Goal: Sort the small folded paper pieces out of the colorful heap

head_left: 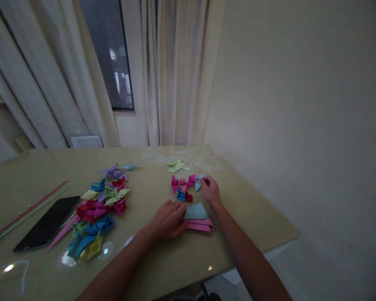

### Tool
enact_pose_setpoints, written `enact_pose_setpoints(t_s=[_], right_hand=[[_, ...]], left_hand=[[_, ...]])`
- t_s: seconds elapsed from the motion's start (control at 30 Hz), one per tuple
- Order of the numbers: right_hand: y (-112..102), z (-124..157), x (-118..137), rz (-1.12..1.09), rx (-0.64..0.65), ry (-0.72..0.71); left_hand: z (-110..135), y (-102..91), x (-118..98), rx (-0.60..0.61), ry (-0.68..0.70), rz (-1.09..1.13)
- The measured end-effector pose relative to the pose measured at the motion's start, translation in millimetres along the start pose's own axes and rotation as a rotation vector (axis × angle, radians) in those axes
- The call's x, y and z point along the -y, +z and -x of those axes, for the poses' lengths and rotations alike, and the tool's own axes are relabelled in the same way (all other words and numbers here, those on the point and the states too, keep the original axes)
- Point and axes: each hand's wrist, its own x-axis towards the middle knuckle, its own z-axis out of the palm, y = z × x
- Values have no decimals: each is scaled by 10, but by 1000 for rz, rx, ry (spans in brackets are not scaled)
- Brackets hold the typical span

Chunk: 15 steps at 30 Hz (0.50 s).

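My right hand (211,191) pinches a light blue origami piece (198,184) at the right end of a small cluster of folded paper figures. In that cluster are pink figures (183,184) and a blue-and-red one (184,195). Closer to me, my left hand (172,219) lies palm down with curled fingers over the left end of a stack of folded paper (199,223), light blue on top and pink below. The hand hides that end of the stack. A light green origami figure (177,166) rests farther back.
To the left lies a large pile of colourful origami figures (94,211), beside a black tablet or phone (47,225). Thin pink and green sticks (34,207) are farther left. A light blue figure (129,166) sits behind the pile. The table (250,209) borders a wall on the right.
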Motion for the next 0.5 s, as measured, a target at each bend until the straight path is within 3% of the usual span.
enact_pose_setpoints(t_s=[0.1,0.17,0.37,0.5], right_hand=[[-13,3,1,-1,-9,-11],[-27,5,4,0,-19,-16],[-16,7,0,-2,-31,-27],[17,18,-2,-11,-28,-30]], left_hand=[[-2,-17,39,-25,68,-46],[-3,-63,106,-70,-18,-110],[238,-337,585,-192,-840,-494],[511,-417,881,-133,-1087,-549]])
